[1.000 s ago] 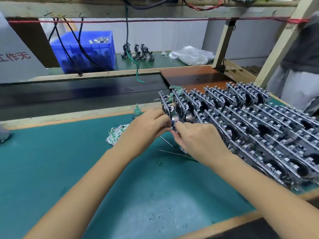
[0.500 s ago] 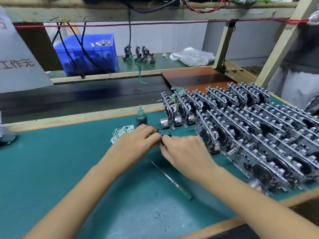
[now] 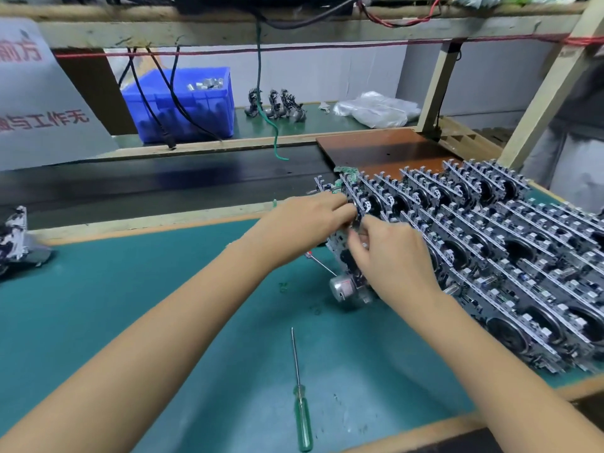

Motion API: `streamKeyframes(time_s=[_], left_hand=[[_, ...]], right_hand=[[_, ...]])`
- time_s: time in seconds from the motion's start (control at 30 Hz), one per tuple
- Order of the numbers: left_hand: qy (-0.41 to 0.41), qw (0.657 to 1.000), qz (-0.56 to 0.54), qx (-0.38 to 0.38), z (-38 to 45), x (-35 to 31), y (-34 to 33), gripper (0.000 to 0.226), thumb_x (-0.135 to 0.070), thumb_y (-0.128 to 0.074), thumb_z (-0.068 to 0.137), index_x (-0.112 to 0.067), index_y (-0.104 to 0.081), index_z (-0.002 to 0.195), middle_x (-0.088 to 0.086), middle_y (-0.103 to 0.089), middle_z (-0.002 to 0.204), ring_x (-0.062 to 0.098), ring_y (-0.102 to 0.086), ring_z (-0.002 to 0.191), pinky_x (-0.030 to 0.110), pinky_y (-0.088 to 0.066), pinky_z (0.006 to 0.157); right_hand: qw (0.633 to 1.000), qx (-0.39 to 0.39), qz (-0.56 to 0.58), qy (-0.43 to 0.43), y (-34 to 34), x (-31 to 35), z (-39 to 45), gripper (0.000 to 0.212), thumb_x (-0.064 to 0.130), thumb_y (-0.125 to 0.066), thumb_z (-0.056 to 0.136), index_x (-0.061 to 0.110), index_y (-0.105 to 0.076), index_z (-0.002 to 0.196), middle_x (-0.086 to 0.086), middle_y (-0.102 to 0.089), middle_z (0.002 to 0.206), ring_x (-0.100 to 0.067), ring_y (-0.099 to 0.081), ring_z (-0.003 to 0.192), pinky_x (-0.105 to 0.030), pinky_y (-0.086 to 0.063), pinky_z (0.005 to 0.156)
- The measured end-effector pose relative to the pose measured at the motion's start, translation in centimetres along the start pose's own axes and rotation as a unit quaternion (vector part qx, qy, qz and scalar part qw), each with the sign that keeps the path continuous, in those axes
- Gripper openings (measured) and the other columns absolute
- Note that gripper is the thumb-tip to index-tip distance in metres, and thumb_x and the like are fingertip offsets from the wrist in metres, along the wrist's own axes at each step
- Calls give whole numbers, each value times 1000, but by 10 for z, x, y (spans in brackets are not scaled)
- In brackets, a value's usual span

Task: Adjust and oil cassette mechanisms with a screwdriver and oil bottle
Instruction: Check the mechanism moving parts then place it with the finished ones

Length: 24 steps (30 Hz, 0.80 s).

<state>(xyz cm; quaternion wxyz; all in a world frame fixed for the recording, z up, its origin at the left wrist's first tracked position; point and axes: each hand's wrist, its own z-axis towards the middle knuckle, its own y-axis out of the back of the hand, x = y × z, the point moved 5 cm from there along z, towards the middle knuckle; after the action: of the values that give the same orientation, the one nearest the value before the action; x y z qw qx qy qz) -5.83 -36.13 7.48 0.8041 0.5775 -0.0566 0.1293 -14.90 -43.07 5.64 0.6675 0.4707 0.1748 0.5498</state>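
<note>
Screwdriver shifted nearer, hands-free.

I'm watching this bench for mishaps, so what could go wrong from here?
1. Both hands, left hand and right hand, grip one cassette mechanism against the packed rows; pulling it could topple neighbours.
2. The screwdriver lies loose near the mat's front edge; a forearm could knock it off.

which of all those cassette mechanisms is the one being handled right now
The cassette mechanism at the near-left end of the rows, its silver motor showing at the bottom. Only this one has the left hand and right hand on it.
</note>
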Motion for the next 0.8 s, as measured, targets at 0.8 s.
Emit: streamKeyframes(time_s=[0.8], left_hand=[[147,962,-222,-64,-78,6,1,16,-11,-62,87,-11,-62,103,1,-62,105,10,-45,94,22,-37,79]], right_hand=[[993,80,15,88,4,56,-14,20,46,-43,93,28,-36,87,6,-52,71,-25,-62,76,-33,-27,57]])
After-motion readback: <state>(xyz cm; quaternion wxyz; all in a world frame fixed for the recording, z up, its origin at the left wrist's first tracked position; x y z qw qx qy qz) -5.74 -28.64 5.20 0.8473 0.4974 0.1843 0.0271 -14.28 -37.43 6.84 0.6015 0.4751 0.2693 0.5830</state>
